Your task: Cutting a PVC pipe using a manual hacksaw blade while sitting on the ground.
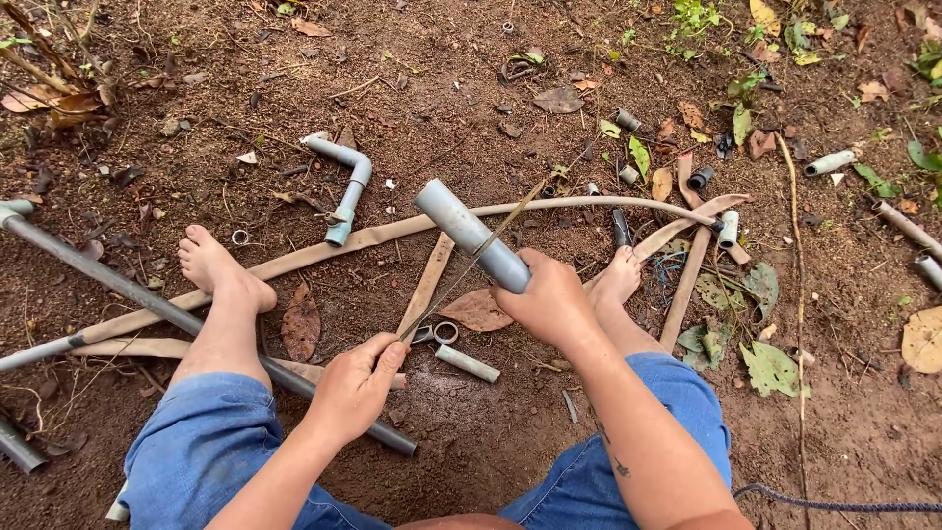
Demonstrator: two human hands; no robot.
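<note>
- The bare earth ground [471, 88] carries everything: brown soil strewn with dry leaves, twigs and pipe offcuts, with green weeds toward the far right corner.
- A long dark grey pipe [147, 299] lies slantwise from the left edge toward the near middle, passing under the person's bent leg.
- Flat tan strips of hose [392, 234] cross the middle of the ground, one curving off toward the right.
- The short grey pipe [469, 234] is held up off the ground in the middle, tilted with its open end pointing up and to the left. By its look it is rigid plastic: light, stiff and smooth, likely to twist in a loose grasp, so the wrap around its lower end seems the sound hold.
- An elbowed pipe piece [345, 182] rests on the soil beyond it, to the left.
- The right hand [549, 299] is clamped around the lower end of the short grey pipe.
- The left hand [358, 383] is closed around the near end of a thin blade [461, 270], which runs slantwise up to and across the pipe; it looks slender and springy.
- A pair of scissors [437, 334] lies on the soil between the two hands, just beside a small white pipe stub [467, 363].
</note>
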